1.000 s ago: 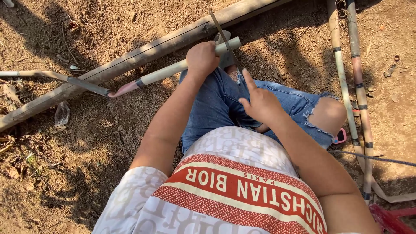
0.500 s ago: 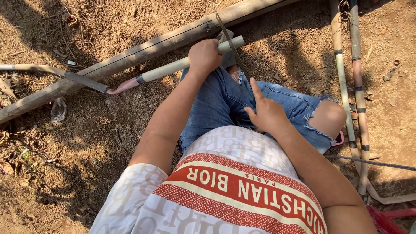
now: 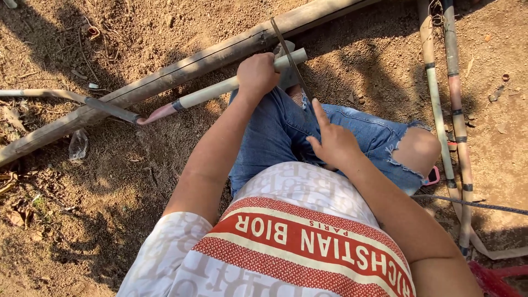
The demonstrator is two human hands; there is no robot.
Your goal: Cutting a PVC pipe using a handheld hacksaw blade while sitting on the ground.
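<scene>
Change: since the earlier frame the right hand [image 3: 334,144] has been drawn in slightly toward the body, its forefinger straightened along the thin strip; the left hand has been kept where it was.
Far left: a grey metal blade [image 3: 107,107] is seen lying on the bare dirt ground [image 3: 66,220], joined to a reddish neck and a pale tool handle [image 3: 220,89].
Long pole: a thick bamboo pole [image 3: 181,69] is laid slantwise across the ground, just behind the tool.
Left hand: the left hand [image 3: 257,74] is clenched around the pale handle, near its upper end.
Strip: a thin dark bamboo strip [image 3: 290,60] is run from the pole down over the handle toward the lap, crossing the torn blue jeans [image 3: 352,129].
Right hand: loosely curled, forefinger extended and touching the strip's lower part; whether the strip is pinched cannot be told.
Far right: two slender jointed canes [image 3: 451,104] are laid side by side on the soil.
Risk: a slip of the strip's thin edge along the bare forefinger is judged likely to cut it.
Risk: should the clenched hold shift, the handle could be rolled on loose soil and the strip sprung free toward the knee.
</scene>
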